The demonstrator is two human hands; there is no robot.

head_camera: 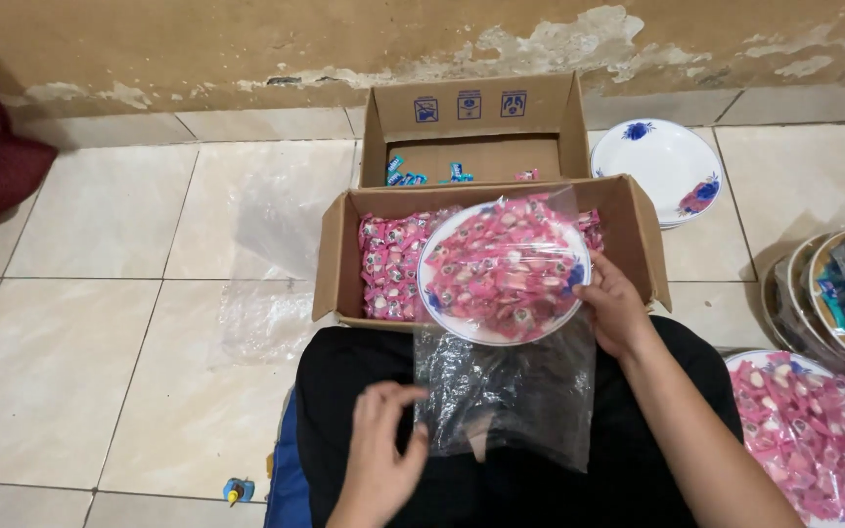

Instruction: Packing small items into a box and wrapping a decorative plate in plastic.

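Inspecting, we find the right hand (pixel 616 311) gripping a plate (pixel 462 328) of pink candies (pixel 506 269); the left hand (pixel 381 445) pinches the clear bag (pixel 506 401).

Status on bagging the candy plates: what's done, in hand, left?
Done: a filled plate sits bagged at right. In hand: right hand holds a candy-filled plate partly inside a clear bag; left hand pinches its edge. Left: empty plates and a box of candy.

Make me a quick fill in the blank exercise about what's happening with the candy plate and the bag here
1. The right hand holds a plate heaped with ____ wrapped candies.
2. The left hand pinches a clear ____ bag.
3. The candies behind the plate lie in a ____ box.

Missing words: pink; plastic; cardboard
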